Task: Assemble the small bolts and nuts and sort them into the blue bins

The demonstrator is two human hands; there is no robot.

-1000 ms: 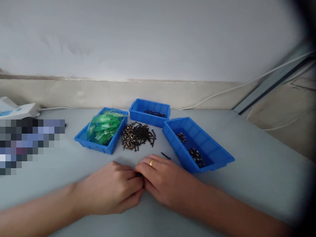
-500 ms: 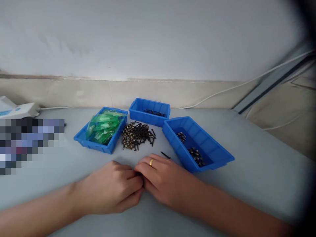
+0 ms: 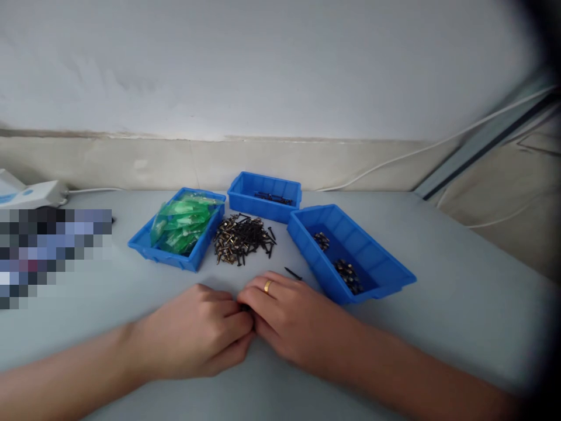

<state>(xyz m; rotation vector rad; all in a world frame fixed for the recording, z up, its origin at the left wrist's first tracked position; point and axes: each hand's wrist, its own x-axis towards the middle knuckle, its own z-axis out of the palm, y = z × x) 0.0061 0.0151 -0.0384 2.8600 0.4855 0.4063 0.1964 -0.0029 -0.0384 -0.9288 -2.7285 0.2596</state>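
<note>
My left hand (image 3: pixel 208 333) and my right hand (image 3: pixel 284 316) meet fingertip to fingertip low over the table. Both are closed, pinching a small dark piece (image 3: pixel 245 307) that my fingers mostly cover; its kind cannot be made out. A gold ring circles a finger of the right hand. Just beyond the hands lies a heap of black screws and brass-coloured fasteners (image 3: pixel 241 238). One loose black screw (image 3: pixel 293 273) rests on the table between the right hand and the right blue bin (image 3: pixel 372 257).
A blue bin (image 3: pixel 163 257) with green plastic packets (image 3: pixel 186 221) stands left of the heap. Behind it, another blue bin (image 3: pixel 263 204) holds dark screws. Small metal parts (image 3: pixel 347 276) lie in the right bin. White devices (image 3: pixel 39 194) and a blurred-out patch are at far left.
Both hands keep nearly the same closed pose at the same spot. The whole view has shifted very slightly; the bins and the heap stay in place.
</note>
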